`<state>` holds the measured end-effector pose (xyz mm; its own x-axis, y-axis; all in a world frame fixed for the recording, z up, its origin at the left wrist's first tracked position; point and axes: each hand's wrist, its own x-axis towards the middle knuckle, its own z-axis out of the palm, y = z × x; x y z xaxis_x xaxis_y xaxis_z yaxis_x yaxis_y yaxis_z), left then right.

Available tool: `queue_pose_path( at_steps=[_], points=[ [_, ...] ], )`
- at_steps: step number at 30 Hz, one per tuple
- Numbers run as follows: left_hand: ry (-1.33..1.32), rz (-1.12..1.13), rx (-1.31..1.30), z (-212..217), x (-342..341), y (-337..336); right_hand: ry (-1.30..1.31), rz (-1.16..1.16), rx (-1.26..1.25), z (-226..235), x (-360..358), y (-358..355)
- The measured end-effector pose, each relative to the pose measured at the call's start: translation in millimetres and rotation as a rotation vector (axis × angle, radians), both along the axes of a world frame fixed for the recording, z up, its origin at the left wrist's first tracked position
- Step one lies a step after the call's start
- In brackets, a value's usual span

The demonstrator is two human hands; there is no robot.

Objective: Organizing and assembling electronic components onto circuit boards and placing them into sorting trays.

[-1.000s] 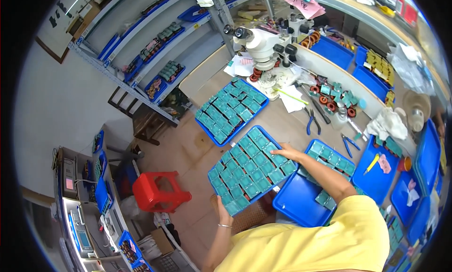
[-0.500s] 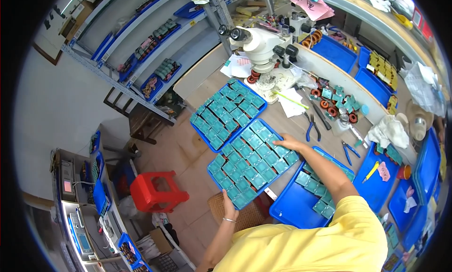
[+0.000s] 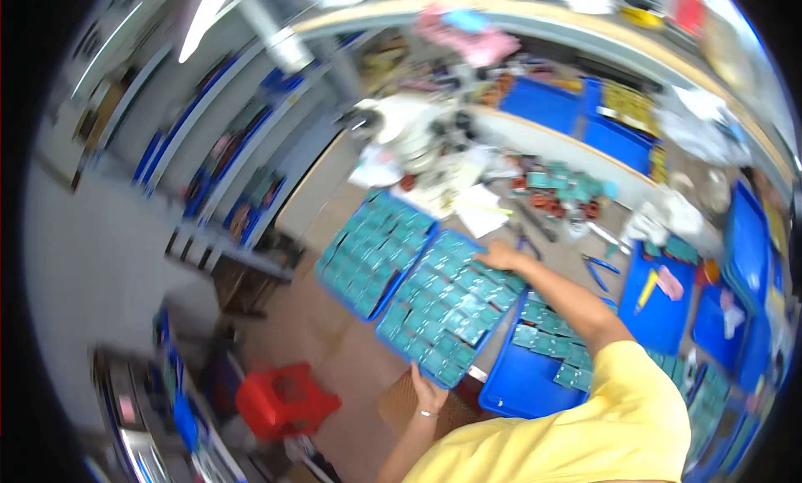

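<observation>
Both my hands are on a blue tray (image 3: 394, 349) filled with rows of square teal-green parts (image 3: 443, 303). My left hand (image 3: 428, 393) grips its near corner, thumb up on the rim and the other fingers mostly hidden below. At the far right edge my right hand (image 3: 499, 256) holds the rim, its fingers bent and blurred. A second blue tray of similar teal parts (image 3: 368, 245) lies close against it on the left. To the right, a third blue tray (image 3: 526, 387) is partly filled with teal parts (image 3: 547, 328) along its far and right sides.
A white microscope (image 3: 409, 132) stands at the back of the bench. Blue-handled pliers (image 3: 597, 270), loose copper-coloured coils and teal parts (image 3: 555, 186) lie beyond my right arm. A red stool (image 3: 284, 399) stands on the floor to the left, and shelving (image 3: 209, 140) rises behind.
My view has swung and is blurred. The held tray now lies alongside the left tray, still gripped by both hands in about the same places.
</observation>
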<state>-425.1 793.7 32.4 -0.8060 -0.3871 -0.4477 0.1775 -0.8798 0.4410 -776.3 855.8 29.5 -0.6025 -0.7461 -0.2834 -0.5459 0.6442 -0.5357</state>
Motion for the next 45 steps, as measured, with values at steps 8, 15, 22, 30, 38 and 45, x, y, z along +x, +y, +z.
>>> queue_pose_path(
  at_steps=[8,15,22,30,38,45],
  points=[
    [0.111,-0.189,-0.128,-1.5,3.9,3.5,0.13,-0.101,-0.436,70.3,38.1,11.7],
    [-0.563,-0.463,-0.22,-21.3,57.2,-37.0,0.233,-0.572,-0.534,117.8,75.7,240.8],
    [-0.575,-0.911,-0.829,-1.2,137.8,-129.6,0.802,-1.297,0.049,154.7,19.2,452.0],
    [-0.666,-1.969,-0.631,-2.4,182.8,-147.2,0.964,-1.095,0.354,94.8,-23.7,589.5],
    [-0.238,-1.886,-1.039,5.0,123.8,-89.9,0.995,-1.078,0.141,76.6,-54.0,652.7],
    [-0.293,-1.578,-0.768,29.1,110.4,-129.7,1.331,-1.079,0.198,115.0,-68.7,670.1]
  ],
)
